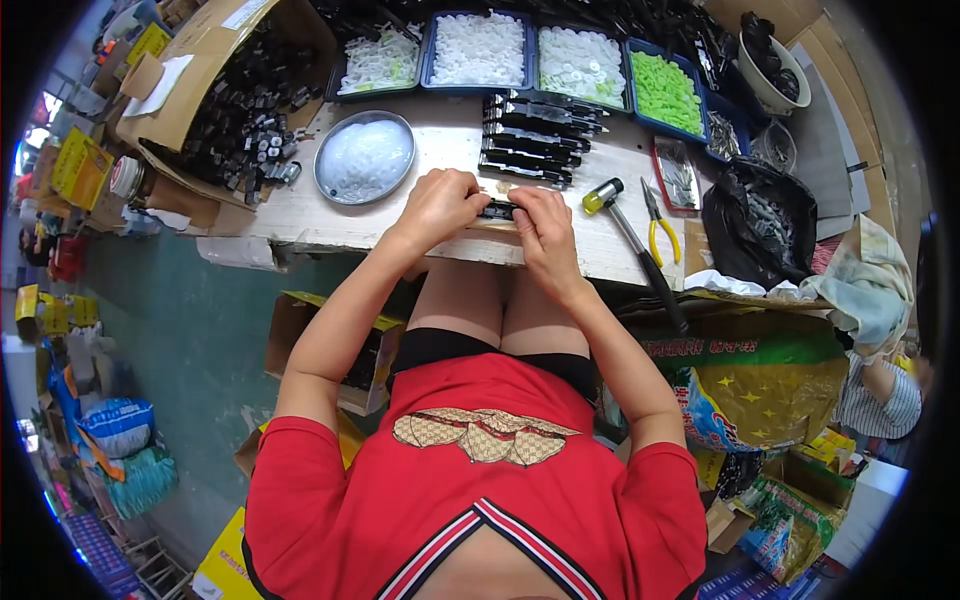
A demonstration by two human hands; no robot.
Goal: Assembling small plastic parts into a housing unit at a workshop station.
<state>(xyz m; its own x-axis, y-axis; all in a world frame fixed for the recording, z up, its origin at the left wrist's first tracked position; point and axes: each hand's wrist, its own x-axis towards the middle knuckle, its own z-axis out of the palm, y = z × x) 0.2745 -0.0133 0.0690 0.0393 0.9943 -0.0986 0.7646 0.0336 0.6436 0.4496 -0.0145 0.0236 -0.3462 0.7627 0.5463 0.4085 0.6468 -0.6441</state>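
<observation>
At the front edge of the white workbench (440, 150), both my hands are closed on a small black plastic part (497, 210). The fingertips of my left hand (441, 208) press its left end. My right hand (547, 232) grips the right end with thumb and fingers. Just beyond my hands lies a row of several long black parts (535, 140), side by side. A round metal dish (365, 198) of small clear-white pieces sits to the left. Right of my hands rest a hammer (630, 228) with a yellowish face and pliers (660, 222) with yellow handles.
Along the back stand blue trays of white pieces (478, 50) and bright green pieces (665, 92). A cardboard box (190, 90) spills black parts at left. On the right are a black bag (760, 220) of small parts, a white bowl (775, 90) and a cloth (865, 280).
</observation>
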